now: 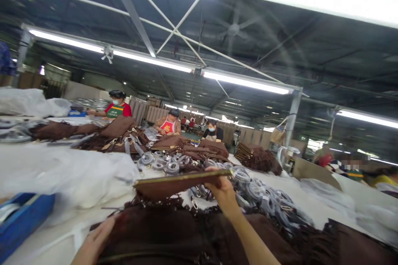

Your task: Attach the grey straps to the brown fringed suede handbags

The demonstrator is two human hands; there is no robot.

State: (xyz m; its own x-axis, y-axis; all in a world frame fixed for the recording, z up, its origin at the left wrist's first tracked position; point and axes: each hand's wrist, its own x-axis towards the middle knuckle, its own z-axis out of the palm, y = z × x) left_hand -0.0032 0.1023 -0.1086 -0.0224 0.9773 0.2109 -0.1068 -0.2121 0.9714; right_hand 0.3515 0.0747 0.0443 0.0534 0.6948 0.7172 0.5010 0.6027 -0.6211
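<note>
My right hand (222, 190) is closed on the right end of a flat brown bag (168, 187) with a gold-coloured top edge and a fringe along its lower side. This bag is held up above the table, tilted with its right end a little higher. Below lies another dark brown fringed bag (155, 232), nearest to me. My left hand (98, 238) is at that lower bag's left edge, its fingers stretched out and somewhat blurred. Coiled grey straps with metal clips (261, 194) lie just beyond and right of my right hand.
More brown bags (118, 128) are heaped farther back on the white table (320, 190). Clear plastic wrapping (93, 174) covers the left side, near a blue holder (27, 223). Several people work beyond, including a person in a green apron (115, 109).
</note>
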